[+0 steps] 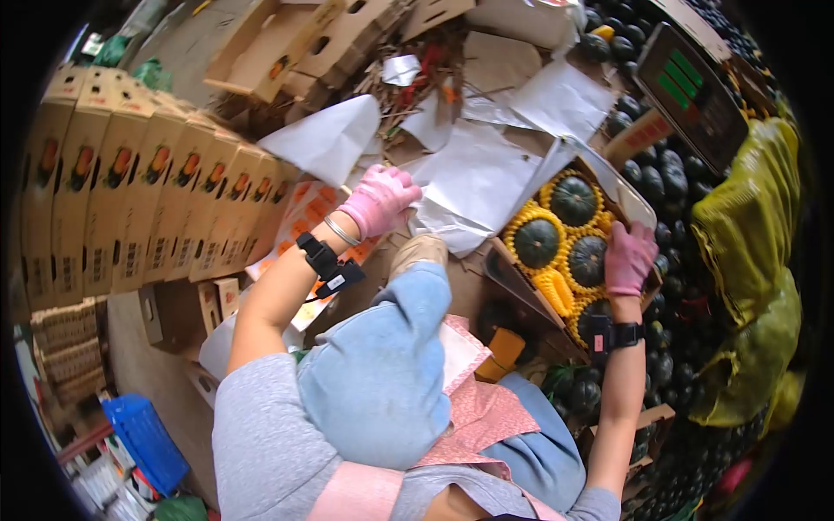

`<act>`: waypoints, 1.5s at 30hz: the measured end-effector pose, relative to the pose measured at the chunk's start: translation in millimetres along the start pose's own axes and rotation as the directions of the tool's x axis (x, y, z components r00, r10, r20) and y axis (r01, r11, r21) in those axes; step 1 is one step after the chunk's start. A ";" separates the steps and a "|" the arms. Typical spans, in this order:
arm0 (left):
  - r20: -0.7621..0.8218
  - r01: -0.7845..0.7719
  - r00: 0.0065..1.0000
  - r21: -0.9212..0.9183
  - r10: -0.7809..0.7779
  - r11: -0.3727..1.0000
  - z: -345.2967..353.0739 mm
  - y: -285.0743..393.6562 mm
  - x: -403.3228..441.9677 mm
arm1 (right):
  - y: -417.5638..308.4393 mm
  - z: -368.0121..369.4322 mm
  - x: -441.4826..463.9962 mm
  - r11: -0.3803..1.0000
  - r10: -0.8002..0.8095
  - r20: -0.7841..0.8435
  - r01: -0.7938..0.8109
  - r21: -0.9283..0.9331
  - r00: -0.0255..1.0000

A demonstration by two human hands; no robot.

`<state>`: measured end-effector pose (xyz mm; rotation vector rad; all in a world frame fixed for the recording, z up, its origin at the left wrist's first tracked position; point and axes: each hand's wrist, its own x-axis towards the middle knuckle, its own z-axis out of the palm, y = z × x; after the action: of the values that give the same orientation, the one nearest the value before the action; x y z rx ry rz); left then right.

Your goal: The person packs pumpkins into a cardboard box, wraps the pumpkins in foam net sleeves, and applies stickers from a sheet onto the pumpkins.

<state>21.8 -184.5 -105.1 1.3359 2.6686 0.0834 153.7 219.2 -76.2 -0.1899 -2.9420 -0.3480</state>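
Note:
My left hand [380, 201], in a pink glove, is raised over the white paper sheets [473, 178] with its fingers curled in. Whether anything is inside that hand is hidden. My right hand [631, 258], also gloved in pink, grips the right edge of an open cardboard box [512, 282]. Inside the box sit several dark green squashes [537, 242], each in a yellow foam net [553, 292]. The box stands tilted beside a scale with a dark display [692, 91].
Folded cartons printed with fruit [130, 187] stand in a row at the left. Loose dark squashes [669, 178] are heaped along the right, beside yellow-green mesh sacks [751, 226]. More open boxes [261, 52] lie at the back. A blue bag [146, 443] is at lower left.

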 end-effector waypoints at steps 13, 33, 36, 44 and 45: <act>0.248 0.902 0.431 -0.132 -0.868 0.411 74.1 -77.6 -175.6 | 1.8 -54.2 -57.0 0.874 -0.198 0.108 0.126 0.469 0.974; 0.431 0.362 0.299 -0.877 -0.851 -0.317 46.5 -103.7 -74.0 | -26.5 -97.4 -97.7 0.881 -0.403 0.345 0.257 0.397 0.848; 0.427 0.585 0.272 -0.785 -0.863 -0.204 81.9 -140.4 -67.8 | -28.2 -97.5 -94.5 0.881 -0.404 0.337 0.262 0.395 0.850; 0.531 0.572 0.306 -0.766 -0.790 -0.293 79.9 -139.7 -63.8 | -30.0 -91.4 -96.7 0.881 -0.427 0.350 0.296 0.368 0.834; 0.503 0.461 0.322 -0.823 -0.802 -0.330 78.0 -138.3 -65.4 | -31.5 -91.1 -96.3 0.878 -0.431 0.344 0.299 0.374 0.834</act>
<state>-36.2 -321.3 -191.1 -0.8487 2.0917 1.5746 257.5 156.6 -13.7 0.4111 -3.3991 0.1346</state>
